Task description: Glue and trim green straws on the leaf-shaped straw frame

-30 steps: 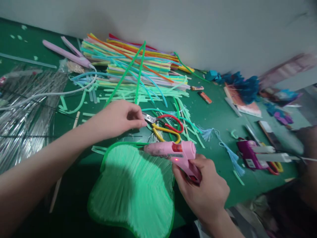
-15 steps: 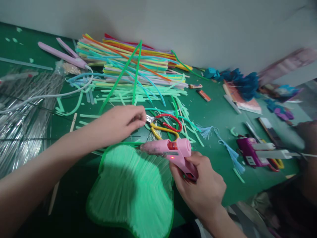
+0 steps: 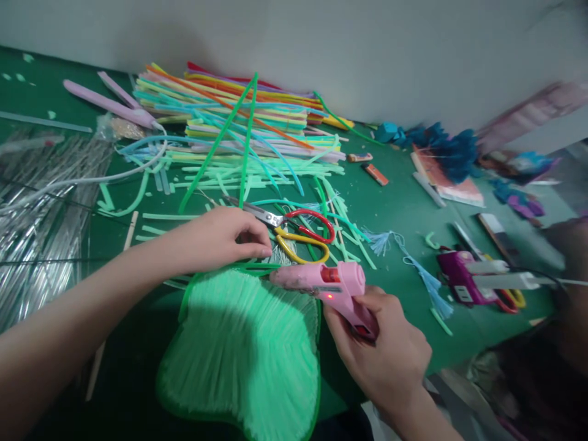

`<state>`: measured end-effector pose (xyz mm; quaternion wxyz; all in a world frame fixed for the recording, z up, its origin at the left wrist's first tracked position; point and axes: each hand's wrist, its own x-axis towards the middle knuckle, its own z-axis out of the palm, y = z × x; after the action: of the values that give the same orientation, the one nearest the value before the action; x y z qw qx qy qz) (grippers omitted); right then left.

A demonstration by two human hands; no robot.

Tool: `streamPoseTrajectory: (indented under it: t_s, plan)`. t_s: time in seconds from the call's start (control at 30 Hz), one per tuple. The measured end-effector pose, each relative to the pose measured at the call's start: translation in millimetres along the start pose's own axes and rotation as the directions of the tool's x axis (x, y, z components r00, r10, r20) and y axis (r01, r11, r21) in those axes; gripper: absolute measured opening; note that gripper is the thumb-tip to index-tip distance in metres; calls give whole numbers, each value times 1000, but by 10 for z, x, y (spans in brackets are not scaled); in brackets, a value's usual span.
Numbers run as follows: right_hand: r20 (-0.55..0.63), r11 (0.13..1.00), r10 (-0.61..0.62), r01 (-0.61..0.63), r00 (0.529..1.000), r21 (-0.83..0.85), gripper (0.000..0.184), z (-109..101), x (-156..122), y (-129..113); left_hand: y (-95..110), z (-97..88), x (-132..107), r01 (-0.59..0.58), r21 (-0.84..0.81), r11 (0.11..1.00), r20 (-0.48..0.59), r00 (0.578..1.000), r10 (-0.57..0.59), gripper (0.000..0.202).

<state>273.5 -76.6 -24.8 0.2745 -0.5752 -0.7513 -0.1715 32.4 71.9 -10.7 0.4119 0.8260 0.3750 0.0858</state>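
My right hand (image 3: 388, 349) is wrapped round the handle of a pink hot glue gun (image 3: 316, 278), its small light glowing red. The nozzle points left, at the top edge of a light green, fan-lined panel (image 3: 243, 349) with a darker green fuzzy border. My left hand (image 3: 225, 239) is closed just above that edge, thumb and fingers pinched together; what lies between them, if anything, is hidden. Green pipe cleaner (image 3: 260, 266) runs along the edge below its fingertips. Scissors (image 3: 305, 229) with one red and one yellow handle lie right beside my left hand.
Bundles of coloured pipe cleaners (image 3: 220, 110) lie against the wall. To the left are a lilac hair-straightener-like tool (image 3: 108, 104) and clear sticks (image 3: 55, 202). A purple power block (image 3: 463, 278) and blue tassels (image 3: 429, 285) lie right, near another person's arm (image 3: 569, 263).
My left hand has come down towards the panel's top edge, baring the scissors' blades. The glue gun in my right hand has shifted slightly right.
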Motion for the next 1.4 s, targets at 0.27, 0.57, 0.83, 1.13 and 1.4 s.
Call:
streamPoseTrajectory:
  t_s: [0.27, 0.57, 0.83, 1.13, 1.4]
  plan:
    - [20, 997, -20, 18, 1000, 69, 11, 23, 89, -68, -26, -7, -6, 25, -33, 999, -23, 999, -25, 26]
    - [27, 1000, 4, -4, 1000, 20, 15, -33, 13, 27, -26, -13, 4, 45, -44, 998, -4, 999, -46, 26]
    - [40, 1000, 21, -21, 999, 3, 12, -62, 18, 64, 51, 9, -14, 63, -26, 998, 39, 997, -62, 26]
    - [21, 999, 40, -40, 999, -8, 18, -38, 18, 61, 102, 49, -20, 50, 81, 995, 61, 997, -55, 23]
    - [27, 1000, 18, -18, 999, 14, 16, -30, 27, 54, 93, 53, -12, 92, 130, 987, 65, 993, -101, 23]
